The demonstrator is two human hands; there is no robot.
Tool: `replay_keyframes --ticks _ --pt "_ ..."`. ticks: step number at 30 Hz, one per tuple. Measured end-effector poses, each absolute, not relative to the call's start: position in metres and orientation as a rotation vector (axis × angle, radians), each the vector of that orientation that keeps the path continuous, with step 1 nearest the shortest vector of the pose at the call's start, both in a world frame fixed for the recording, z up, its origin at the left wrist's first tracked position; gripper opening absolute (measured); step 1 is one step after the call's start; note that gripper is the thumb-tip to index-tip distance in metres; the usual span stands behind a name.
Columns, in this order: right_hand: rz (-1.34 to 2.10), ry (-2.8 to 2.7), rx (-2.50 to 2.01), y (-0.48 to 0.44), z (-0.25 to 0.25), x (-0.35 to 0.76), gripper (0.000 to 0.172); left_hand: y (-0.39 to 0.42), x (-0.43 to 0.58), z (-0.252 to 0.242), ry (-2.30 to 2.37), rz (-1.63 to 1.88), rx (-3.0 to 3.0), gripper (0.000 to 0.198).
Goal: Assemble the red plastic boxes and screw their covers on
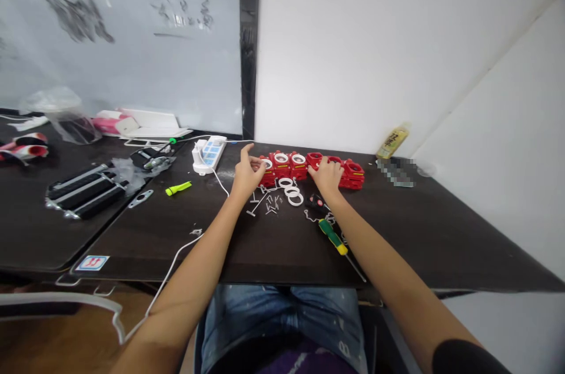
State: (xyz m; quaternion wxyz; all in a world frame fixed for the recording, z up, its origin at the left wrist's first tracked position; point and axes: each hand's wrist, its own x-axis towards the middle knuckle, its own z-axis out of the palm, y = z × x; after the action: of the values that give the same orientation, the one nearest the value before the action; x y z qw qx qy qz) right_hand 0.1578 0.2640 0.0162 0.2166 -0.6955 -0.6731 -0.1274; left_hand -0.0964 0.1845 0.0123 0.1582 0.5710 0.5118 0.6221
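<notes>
A row of glossy red, boxy plastic pieces (354, 178) is standing near the back of a dark, smooth-topped desk (410, 232), in front of the wearer. The three on the left are carrying flat white rings (281, 158) on their tops, while those on the right are showing open, dark-centred recesses.

The bare left hand (248, 174) is reaching to the leftmost piece, its index finger lifting upward and its thumb and other fingertips sitting beside the white ring there; whether this grip is pinching anything, I cannot tell. The bare right hand (329, 176) is resting over the right-hand pieces with fingers bending across them; they are hiding its contact, so I cannot tell how tightly that grip is closing.

Between the forearms, three loose white plastic rings (295, 199) are overlapping in a line just in front of the row. Small silver metal screws (271, 208) are lying scattered to their left. A green-and-yellow-handled screwdriver (333, 237) is lying near the right forearm, its metal shaft pointing toward the desk's front edge. A white power strip (209, 155) is sitting left of the left hand.
</notes>
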Motion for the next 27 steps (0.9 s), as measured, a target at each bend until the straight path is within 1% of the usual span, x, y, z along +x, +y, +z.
replay_keyframes --ticks 6,11,15,17,19,21,23,26,27 --pt "-0.394 -1.900 -1.926 0.265 0.004 0.164 0.057 0.180 -0.092 0.015 1.479 1.763 1.678 0.066" --pt "-0.320 -1.947 -1.974 0.268 -0.004 0.163 0.055 0.178 -0.090 0.014 1.467 1.748 1.726 0.064" --pt "-0.243 -1.960 -2.014 0.267 0.008 0.159 0.060 0.174 -0.085 0.016 1.458 1.689 1.765 0.064" --pt "-0.228 -1.964 -1.999 0.271 0.023 0.168 0.059 0.170 -0.080 0.016 1.467 1.669 1.776 0.061" --pt "-0.241 -1.960 -1.952 0.284 0.040 0.195 0.054 0.165 -0.072 0.017 1.493 1.625 1.783 0.055" --pt "-0.317 -1.876 -1.884 0.306 0.059 0.240 0.044 0.159 -0.062 0.019 1.453 1.572 1.841 0.049" --pt "-0.445 -1.668 -2.002 0.333 0.075 0.297 0.034 0.151 -0.051 0.021 1.405 1.513 1.915 0.044" --pt "-0.473 -1.481 -2.172 0.371 0.087 0.378 0.030 0.139 -0.036 0.023 1.321 1.375 2.038 0.043" --pt "-0.489 -1.465 -2.185 0.382 0.088 0.400 0.024 0.136 -0.032 0.023 1.292 1.365 2.067 0.044"
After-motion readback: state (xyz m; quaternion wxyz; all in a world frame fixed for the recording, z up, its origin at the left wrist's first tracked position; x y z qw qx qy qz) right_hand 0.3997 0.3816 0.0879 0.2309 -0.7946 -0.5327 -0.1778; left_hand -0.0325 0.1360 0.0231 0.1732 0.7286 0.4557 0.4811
